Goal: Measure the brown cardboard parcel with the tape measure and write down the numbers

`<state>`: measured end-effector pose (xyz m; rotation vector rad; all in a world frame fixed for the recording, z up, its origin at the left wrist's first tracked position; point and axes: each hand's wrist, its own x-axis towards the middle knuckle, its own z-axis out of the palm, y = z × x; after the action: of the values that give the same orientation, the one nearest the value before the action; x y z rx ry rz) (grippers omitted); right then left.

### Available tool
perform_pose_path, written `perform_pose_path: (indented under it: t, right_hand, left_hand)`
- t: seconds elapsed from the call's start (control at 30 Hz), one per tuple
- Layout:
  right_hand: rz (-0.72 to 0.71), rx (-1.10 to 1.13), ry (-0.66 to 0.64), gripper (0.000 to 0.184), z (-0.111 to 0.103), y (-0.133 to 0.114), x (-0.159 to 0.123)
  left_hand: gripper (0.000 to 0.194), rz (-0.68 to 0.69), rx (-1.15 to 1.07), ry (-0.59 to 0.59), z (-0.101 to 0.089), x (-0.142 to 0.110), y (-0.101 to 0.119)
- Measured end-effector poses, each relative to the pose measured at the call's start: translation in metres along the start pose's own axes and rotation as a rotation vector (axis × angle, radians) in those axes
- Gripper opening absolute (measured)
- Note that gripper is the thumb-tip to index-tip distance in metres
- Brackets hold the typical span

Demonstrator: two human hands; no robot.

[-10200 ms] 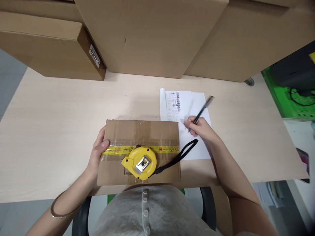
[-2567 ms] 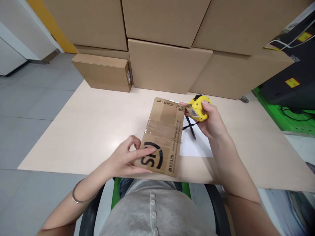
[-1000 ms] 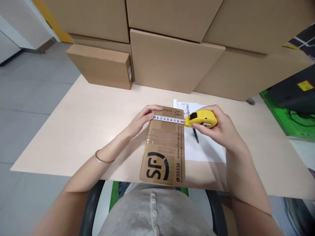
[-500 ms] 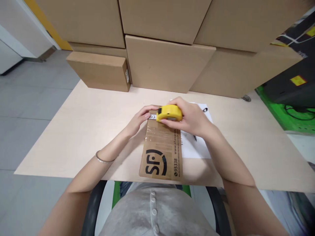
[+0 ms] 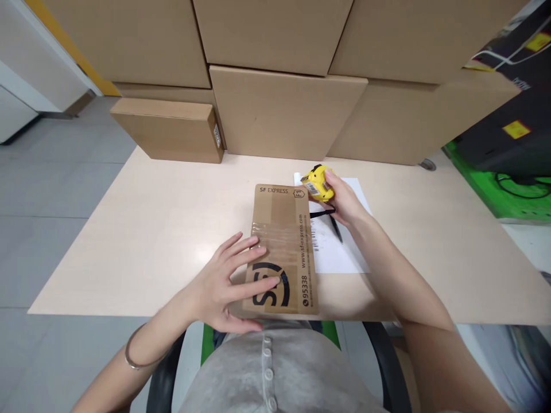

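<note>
Left hand spread over near left of SF Express carton, carton set at near edge of pale desk, right hand gripping yellow tape measure by carton's far right corner, black pen lying on white paper to the right.

Yellow tape measure off the brown cardboard box

Your right hand has carried it beside the far right corner, its white blade now out of sight. Your left hand has moved from the far left edge to the near end, spread over the black logo. The black pen you gripped earlier lies on the white paper.
</note>
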<state>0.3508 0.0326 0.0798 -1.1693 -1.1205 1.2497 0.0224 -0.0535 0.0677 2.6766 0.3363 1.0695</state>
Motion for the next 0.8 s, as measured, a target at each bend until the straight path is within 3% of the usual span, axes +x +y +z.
perform_pose_path:
  t: [0.1, 0.2, 0.3, 0.37, 0.43, 0.53, 0.63, 0.8]
  right_hand:
    - [0.043, 0.068, 0.053, 0.057, -0.001, 0.000, -0.008]
    - [-0.098, -0.033, 0.150, 0.050, -0.007, -0.017, -0.029]
    - [-0.206, -0.183, 0.245, 0.043, -0.014, -0.041, -0.063]
    - [-0.174, -0.269, 0.278, 0.043, -0.015, -0.051, -0.087]
    - [-0.105, -0.391, 0.299, 0.044, -0.012, -0.052, -0.106]
    - [-0.005, -0.562, 0.302, 0.047, -0.006, -0.039, -0.120]
    - [0.073, -0.647, 0.271, 0.042, -0.005, -0.022, -0.119]
    - [-0.148, -0.775, 0.292, 0.029, 0.004, -0.018, -0.114]
  left_hand:
    - [0.075, -0.060, -0.061, 0.082, 0.005, -0.007, -0.002]
    - [0.065, -0.213, -0.218, 0.311, 0.007, -0.012, -0.006]
    - [0.048, -0.578, -0.309, 0.648, 0.010, -0.010, -0.006]
    - [0.042, -0.892, -0.401, 0.765, 0.014, -0.004, -0.005]
    - [0.050, -1.074, -0.590, 0.750, 0.018, 0.005, -0.005]
    - [0.075, -1.108, -0.888, 0.673, 0.025, 0.013, -0.006]
    - [0.073, -1.195, -0.970, 0.598, 0.031, 0.014, -0.008]
    - [0.067, -1.319, -1.007, 0.563, 0.036, 0.011, -0.012]
